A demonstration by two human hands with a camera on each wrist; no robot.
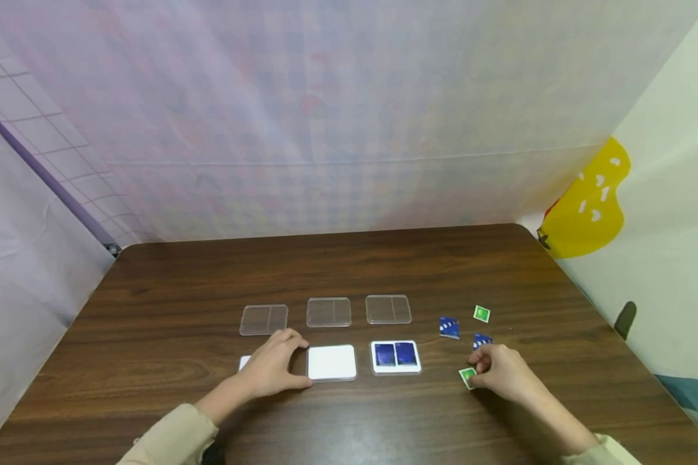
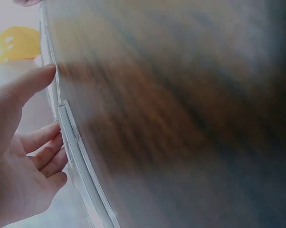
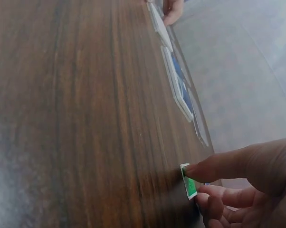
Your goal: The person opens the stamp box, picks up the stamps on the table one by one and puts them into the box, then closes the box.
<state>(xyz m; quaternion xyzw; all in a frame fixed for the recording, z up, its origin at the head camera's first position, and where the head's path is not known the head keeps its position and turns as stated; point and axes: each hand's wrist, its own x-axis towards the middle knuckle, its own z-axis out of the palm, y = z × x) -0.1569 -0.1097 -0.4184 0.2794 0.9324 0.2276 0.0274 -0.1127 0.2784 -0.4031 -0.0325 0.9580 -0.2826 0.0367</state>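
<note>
My left hand (image 1: 272, 366) holds a clear case with a white card (image 1: 331, 362) at its left corners, thumb at the near one and index finger at the far one. In the left wrist view its thumb (image 2: 38, 80) and fingers touch the case's edge. On the right, my right hand (image 1: 507, 374) pinches a small green stamp (image 1: 468, 378) with a white border, seen edge-on in the right wrist view, just above or on the table. Beyond those fingers lies a blue stamp (image 1: 481, 340), partly covered by the hand.
Three clear lids (image 1: 329, 312) lie in a row behind the cases. A case holding two blue stamps (image 1: 395, 357) sits right of centre. Another white card (image 1: 243, 361) is mostly hidden by the left hand. Another blue stamp (image 1: 449, 327) and green stamp (image 1: 481, 314) lie farther right.
</note>
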